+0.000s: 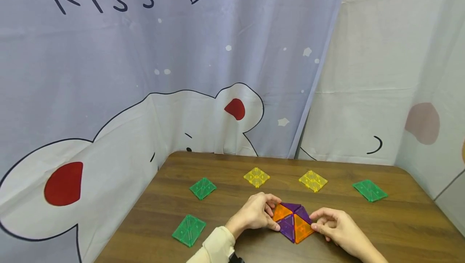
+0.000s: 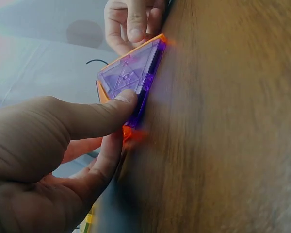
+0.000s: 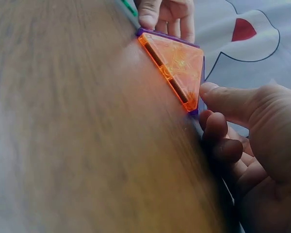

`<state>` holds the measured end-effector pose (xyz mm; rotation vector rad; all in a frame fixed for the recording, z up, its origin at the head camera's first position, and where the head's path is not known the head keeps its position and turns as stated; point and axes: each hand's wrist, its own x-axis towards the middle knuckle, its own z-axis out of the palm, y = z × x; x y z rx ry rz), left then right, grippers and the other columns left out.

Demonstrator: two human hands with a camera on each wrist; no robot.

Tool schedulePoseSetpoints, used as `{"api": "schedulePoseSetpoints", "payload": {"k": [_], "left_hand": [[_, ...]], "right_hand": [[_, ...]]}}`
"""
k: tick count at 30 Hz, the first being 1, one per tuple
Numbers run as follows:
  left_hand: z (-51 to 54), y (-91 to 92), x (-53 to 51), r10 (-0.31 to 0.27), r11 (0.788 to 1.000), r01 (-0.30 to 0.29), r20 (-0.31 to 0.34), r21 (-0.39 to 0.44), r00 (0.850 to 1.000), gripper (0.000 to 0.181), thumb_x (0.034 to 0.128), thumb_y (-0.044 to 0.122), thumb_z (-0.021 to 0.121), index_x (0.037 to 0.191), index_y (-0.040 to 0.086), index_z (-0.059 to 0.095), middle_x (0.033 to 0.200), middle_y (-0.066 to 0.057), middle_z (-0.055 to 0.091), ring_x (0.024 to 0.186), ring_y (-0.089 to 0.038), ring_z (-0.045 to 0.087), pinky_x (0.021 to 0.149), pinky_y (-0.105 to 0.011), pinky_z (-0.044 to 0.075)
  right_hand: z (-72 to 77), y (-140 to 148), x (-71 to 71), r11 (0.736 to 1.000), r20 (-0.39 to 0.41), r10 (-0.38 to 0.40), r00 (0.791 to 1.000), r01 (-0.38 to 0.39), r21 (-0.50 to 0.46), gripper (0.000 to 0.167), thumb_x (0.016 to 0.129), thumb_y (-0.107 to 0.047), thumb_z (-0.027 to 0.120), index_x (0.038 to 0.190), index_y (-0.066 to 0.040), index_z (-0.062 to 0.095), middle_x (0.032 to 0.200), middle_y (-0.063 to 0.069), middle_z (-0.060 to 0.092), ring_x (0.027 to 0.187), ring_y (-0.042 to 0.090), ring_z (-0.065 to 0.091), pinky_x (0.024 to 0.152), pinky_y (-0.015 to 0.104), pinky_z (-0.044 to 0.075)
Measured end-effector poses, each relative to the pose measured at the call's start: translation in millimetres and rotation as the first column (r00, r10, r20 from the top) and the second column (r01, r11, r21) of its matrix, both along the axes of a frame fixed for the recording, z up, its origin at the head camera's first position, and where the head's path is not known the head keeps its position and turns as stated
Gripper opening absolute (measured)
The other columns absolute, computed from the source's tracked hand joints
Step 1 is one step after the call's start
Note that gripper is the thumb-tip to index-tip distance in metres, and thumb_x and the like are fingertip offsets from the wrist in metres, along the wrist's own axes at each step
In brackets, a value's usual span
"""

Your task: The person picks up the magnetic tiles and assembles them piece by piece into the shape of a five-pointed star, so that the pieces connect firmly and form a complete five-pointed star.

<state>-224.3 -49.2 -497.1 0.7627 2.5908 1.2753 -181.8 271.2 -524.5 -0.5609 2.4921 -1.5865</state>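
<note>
Orange and purple triangular tiles join into one low, raised shape on the table, with an orange tile [image 1: 302, 229] at its front right and a purple tile [image 1: 287, 227] at its front left. My left hand [image 1: 256, 213] grips the left side, its thumb on the purple tile [image 2: 127, 75] in the left wrist view. At the right side my right hand [image 1: 337, 230] holds the edge between thumb and fingers; in the right wrist view the thumb touches beside the orange tile [image 3: 177, 63]. The far side's lower edges are hidden.
Two yellow diamond shapes [image 1: 256, 177] [image 1: 313, 181] lie toward the back of the wooden table [image 1: 218, 166]. Green diamonds lie at back left [image 1: 202, 188], front left [image 1: 189, 230] and back right [image 1: 369, 190]. A printed curtain [image 1: 189, 53] hangs behind.
</note>
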Motion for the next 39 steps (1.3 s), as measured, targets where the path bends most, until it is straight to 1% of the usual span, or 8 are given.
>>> {"api": "schedulePoseSetpoints", "payload": {"k": [4, 8, 12, 20, 27, 33, 35, 39], "left_hand": [[0.3, -0.9, -0.5, -0.018, 0.999, 0.017, -0.037, -0.031, 0.999, 0.075, 0.0664, 0.009, 0.110, 0.135, 0.011, 0.080, 0.105, 0.003, 0.068, 0.087, 0.002, 0.063, 0.090, -0.019, 0.051], [-2.6, -1.1, -3.2, -0.042, 0.999, 0.041, -0.049, -0.021, 0.998, 0.076, 0.0658, 0.008, 0.110, 0.136, 0.007, 0.079, 0.101, 0.003, 0.067, 0.081, 0.001, 0.063, 0.080, -0.016, 0.054], [-5.1, -1.0, -5.6, -0.066, 0.998, 0.066, -0.051, -0.002, 0.997, 0.079, 0.0656, 0.007, 0.110, 0.137, 0.004, 0.077, 0.098, 0.002, 0.067, 0.076, -0.001, 0.063, 0.072, -0.016, 0.056], [-5.3, -0.2, -5.1, -0.082, 0.996, 0.078, -0.086, -0.047, 0.993, 0.080, 0.0611, 0.015, 0.112, 0.134, 0.010, 0.079, 0.092, 0.005, 0.066, 0.071, 0.000, 0.059, 0.078, -0.017, 0.053], [-5.9, -0.7, -4.6, -0.078, 0.991, 0.063, -0.126, -0.115, 0.989, 0.079, 0.0562, 0.026, 0.115, 0.125, 0.015, 0.077, 0.093, 0.007, 0.063, 0.075, 0.003, 0.056, 0.082, -0.017, 0.051], [-7.4, -0.5, -4.6, -0.095, 0.988, 0.075, -0.145, -0.138, 0.985, 0.075, 0.0666, 0.038, 0.111, 0.132, 0.023, 0.078, 0.102, 0.010, 0.061, 0.088, 0.001, 0.053, 0.087, -0.018, 0.048], [-7.7, -0.4, -4.7, -0.100, 0.987, 0.079, -0.149, -0.139, 0.984, 0.073, 0.0694, 0.040, 0.110, 0.134, 0.025, 0.078, 0.105, 0.010, 0.060, 0.090, 0.000, 0.052, 0.088, -0.018, 0.047], [-8.7, 0.4, -5.2, -0.107, 0.985, 0.083, -0.158, -0.153, 0.982, 0.071, 0.0699, 0.041, 0.109, 0.133, 0.027, 0.080, 0.107, 0.011, 0.061, 0.095, 0.002, 0.051, 0.091, -0.019, 0.047]], "right_hand": [[-0.5, -0.1, 1.2, 1.000, -0.012, -0.022, 1.000, 0.023, 0.022, 0.030, 0.101, -0.023, 0.085, 0.124, -0.006, 0.076, 0.094, 0.005, 0.072, 0.060, 0.009, 0.063, 0.051, 0.033, 0.057], [-2.1, 0.3, 2.9, 0.999, -0.067, -0.005, 0.998, 0.008, 0.041, 0.035, 0.098, -0.025, 0.089, 0.128, -0.010, 0.076, 0.096, 0.005, 0.073, 0.056, 0.006, 0.060, 0.046, 0.033, 0.054], [-3.8, -0.3, 3.5, 0.999, -0.140, 0.015, 0.990, -0.010, 0.037, 0.035, 0.097, -0.024, 0.090, 0.128, -0.013, 0.078, 0.116, 0.010, 0.072, 0.054, 0.005, 0.059, 0.045, 0.034, 0.054], [-3.8, 0.1, 3.8, 0.999, -0.169, 0.032, 0.985, -0.025, 0.042, 0.035, 0.098, -0.023, 0.089, 0.129, -0.014, 0.079, 0.131, 0.015, 0.071, 0.054, 0.007, 0.060, 0.045, 0.033, 0.054], [-4.7, 1.6, 2.9, 0.998, -0.169, 0.063, 0.984, -0.059, 0.029, 0.035, 0.099, -0.021, 0.087, 0.133, -0.013, 0.077, 0.132, 0.015, 0.071, 0.055, 0.006, 0.060, 0.046, 0.034, 0.055], [-5.4, 2.7, 1.6, 0.996, -0.158, 0.085, 0.984, -0.082, 0.025, 0.036, 0.101, -0.020, 0.085, 0.135, -0.012, 0.076, 0.128, 0.013, 0.073, 0.055, 0.006, 0.060, 0.046, 0.034, 0.055], [-4.2, 3.0, 1.3, 0.996, -0.126, 0.088, 0.988, -0.088, 0.004, 0.039, 0.102, -0.018, 0.084, 0.138, -0.008, 0.074, 0.113, 0.011, 0.076, 0.056, 0.006, 0.061, 0.047, 0.034, 0.056], [0.5, 6.0, 1.8, 0.996, -0.140, 0.004, 0.990, -0.016, -0.086, 0.047, 0.101, -0.006, 0.081, 0.145, 0.005, 0.066, 0.112, 0.016, 0.079, 0.075, 0.012, 0.073, 0.060, 0.034, 0.062]]}}
